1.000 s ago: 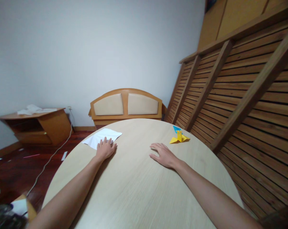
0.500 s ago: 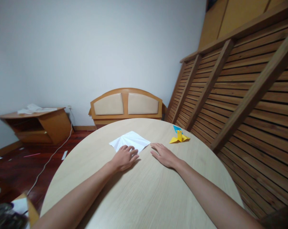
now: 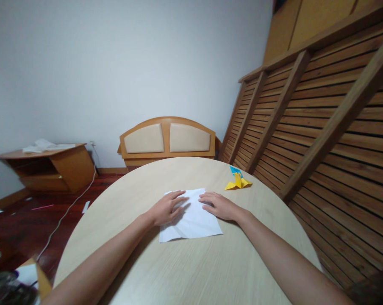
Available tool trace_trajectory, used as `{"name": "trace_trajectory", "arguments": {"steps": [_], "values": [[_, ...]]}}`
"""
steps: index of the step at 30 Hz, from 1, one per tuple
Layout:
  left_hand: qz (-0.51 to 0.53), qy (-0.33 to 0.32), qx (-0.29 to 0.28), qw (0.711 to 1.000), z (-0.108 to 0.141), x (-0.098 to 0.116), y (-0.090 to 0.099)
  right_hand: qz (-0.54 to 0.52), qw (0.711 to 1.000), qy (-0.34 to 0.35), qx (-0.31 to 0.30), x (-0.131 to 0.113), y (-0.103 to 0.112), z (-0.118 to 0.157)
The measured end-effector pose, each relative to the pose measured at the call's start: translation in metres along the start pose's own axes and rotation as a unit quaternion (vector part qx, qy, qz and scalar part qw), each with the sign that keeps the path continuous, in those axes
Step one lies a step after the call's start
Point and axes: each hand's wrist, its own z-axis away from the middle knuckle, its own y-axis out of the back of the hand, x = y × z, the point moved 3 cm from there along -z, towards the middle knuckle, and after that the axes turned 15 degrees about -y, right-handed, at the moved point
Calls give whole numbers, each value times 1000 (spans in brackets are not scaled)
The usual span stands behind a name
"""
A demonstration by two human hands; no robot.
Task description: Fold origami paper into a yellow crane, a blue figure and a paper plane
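the white paper (image 3: 196,226) has slid in from the left rim of the round table (image 3: 191,275) to mid-table and turned an edge toward the near rim, so both hands can now work it. the left hand (image 3: 166,208), fingers loosely apart, is over its left side; the right hand (image 3: 223,206), fingers nearly together with thumb apart, has its fingertips over the right edge, neither gripping.
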Motion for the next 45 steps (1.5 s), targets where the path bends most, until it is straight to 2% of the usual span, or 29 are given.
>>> {"name": "trace_trajectory", "arguments": {"steps": [3, 5, 10, 12, 14, 18, 22, 25, 28, 31, 33, 36, 39, 42, 45], "values": [[-15, 36, -52, 998, 9, -20, -8, 11, 1000, 3, 5, 3, 4, 0], [-22, 68, -64, 995, 10, -22, -15, 30, 999, -3, 26, -4, 5, -1], [-87, 150, -62, 983, -1, -7, -26, 10, 999, 14, 32, -47, -6, 0], [-124, 168, -61, 976, -4, 1, -26, -6, 1000, 6, 11, -61, -15, 2], [-154, 182, -61, 969, -5, 6, -23, -8, 999, -17, -39, -68, -23, 6], [-190, 206, -59, 958, -3, 7, -18, 16, 992, -53, -111, -59, -29, 8], [-208, 233, -56, 948, 0, 6, -17, 50, 991, -72, -105, -39, -23, 2], [-220, 224, -45, 948, 1, 7, -18, 85, 990, -94, -68, -23, -14, -3], [-184, 151, -44, 970, -1, 8, -22, 119, 989, -91, 15, -14, -3, -4], [-116, 80, -59, 988, -5, 6, -30, 128, 985, -79, 84, -19, 6, -4], [-90, 84, -55, 991, -7, 3, -33, 104, 987, -76, 96, -30, 4, -4], [-69, 113, -36, 991, -8, 1, -35, 39, 994, -65, 73, -51, -8, -3], [-77, 127, -28, 988, -8, 5, -30, 20, 998, -62, -4, -62, -25, 0], [-103, 120, -37, 987, -7, 13, -21, 29, 993, -78, -82, -54, -34, 2], [-109, 92, -46, 989, -6, 19, -15, 47, 989, -95, -101, -36, -28, 2]]}}
